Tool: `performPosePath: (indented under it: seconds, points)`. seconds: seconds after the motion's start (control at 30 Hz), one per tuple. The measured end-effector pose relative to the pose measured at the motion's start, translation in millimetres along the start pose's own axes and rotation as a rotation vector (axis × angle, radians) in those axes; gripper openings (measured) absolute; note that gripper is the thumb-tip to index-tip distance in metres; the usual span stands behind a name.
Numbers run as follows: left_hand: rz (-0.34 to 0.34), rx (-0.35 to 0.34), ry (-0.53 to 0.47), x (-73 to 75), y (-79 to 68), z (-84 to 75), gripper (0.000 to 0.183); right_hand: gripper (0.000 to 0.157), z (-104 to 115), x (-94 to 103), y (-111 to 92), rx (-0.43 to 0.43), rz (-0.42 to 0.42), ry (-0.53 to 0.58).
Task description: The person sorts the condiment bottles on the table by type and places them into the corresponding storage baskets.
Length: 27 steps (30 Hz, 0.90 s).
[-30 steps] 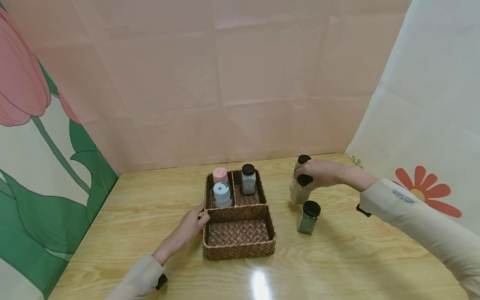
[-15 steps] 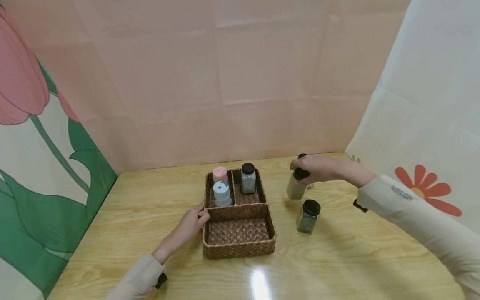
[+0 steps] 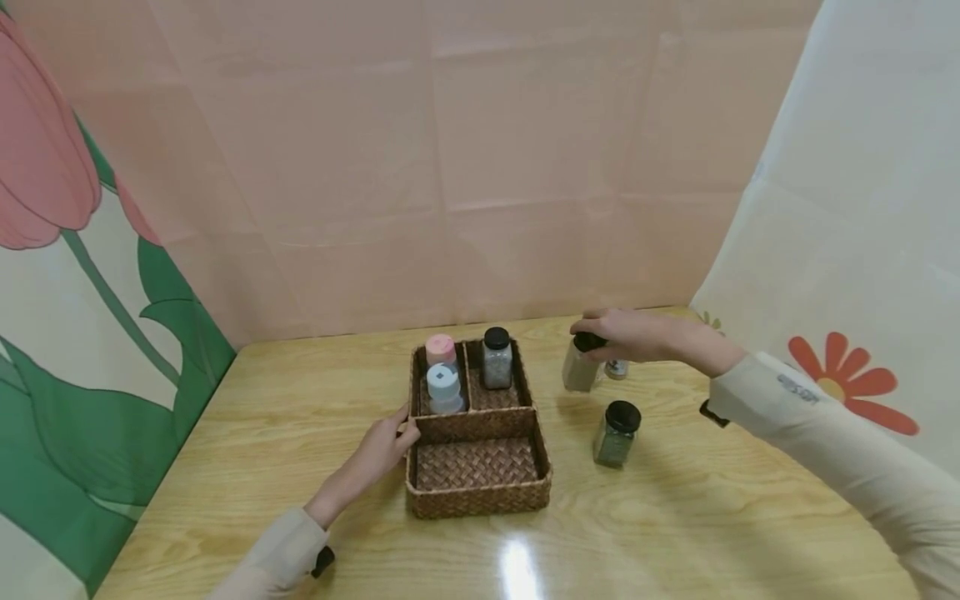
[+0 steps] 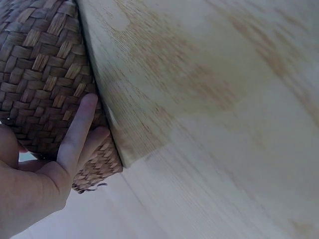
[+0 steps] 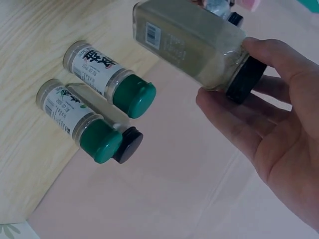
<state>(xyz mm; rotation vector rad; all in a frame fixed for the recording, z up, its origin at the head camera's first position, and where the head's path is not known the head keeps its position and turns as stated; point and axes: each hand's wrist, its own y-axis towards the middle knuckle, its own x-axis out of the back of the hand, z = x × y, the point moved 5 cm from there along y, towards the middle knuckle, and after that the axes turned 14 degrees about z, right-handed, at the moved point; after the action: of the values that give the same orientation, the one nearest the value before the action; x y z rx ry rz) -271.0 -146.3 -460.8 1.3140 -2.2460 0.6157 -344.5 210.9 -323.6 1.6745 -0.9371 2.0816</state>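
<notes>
My right hand (image 3: 637,335) grips a square glass jar (image 3: 579,372) of beige powder by its black lid. The jar is held tilted, right of the basket. In the right wrist view, my thumb and fingers close round the jar's lid and neck. My left hand (image 3: 384,446) holds the left wall of a woven basket (image 3: 480,503), fingers against the outer weave in the left wrist view. In the basket's back compartments stand a pink-capped bottle (image 3: 439,347), a white-capped bottle (image 3: 444,385) and a black-lidded jar (image 3: 497,360). The large front compartment holds nothing.
A black-lidded jar with green contents (image 3: 615,442) stands right of the basket. Two green-capped shakers (image 5: 107,79) and another black-lidded jar (image 5: 130,144) stand on the wooden table in the right wrist view. A pink sheet (image 3: 450,208) hangs behind the table.
My right hand has moved left with the powder jar, away from the containers behind it, one of which now shows below the hand. My left hand and the basket have stayed in place.
</notes>
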Motion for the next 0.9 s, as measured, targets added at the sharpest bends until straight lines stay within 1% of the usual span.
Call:
performPosePath:
  seconds: [0.13,0.33,0.57,0.67,0.83,0.9]
  points:
    - [-0.003,-0.001,-0.001,-0.1,0.8,-0.2,0.058,0.045,3,3.9,2,0.036,-0.043,-0.008]
    - [-0.011,0.004,-0.001,1.2,2.4,-1.3,0.058,0.049,8,10.3,3,0.081,-0.110,-0.094]
    - [-0.025,0.000,-0.003,1.3,2.3,-1.0,0.058,0.047,12,16.3,7,0.138,-0.182,-0.152]
    - [-0.025,0.002,-0.002,1.2,2.7,-0.9,0.058,0.049,14,17.9,9,0.134,-0.175,-0.123]
    - [-0.014,0.001,-0.002,1.6,3.8,-1.5,0.058,0.055,17,21.7,13,0.099,-0.126,-0.010]
    - [-0.017,-0.007,-0.002,1.7,3.6,-2.0,0.058,0.055,19,23.1,15,0.094,-0.116,0.004]
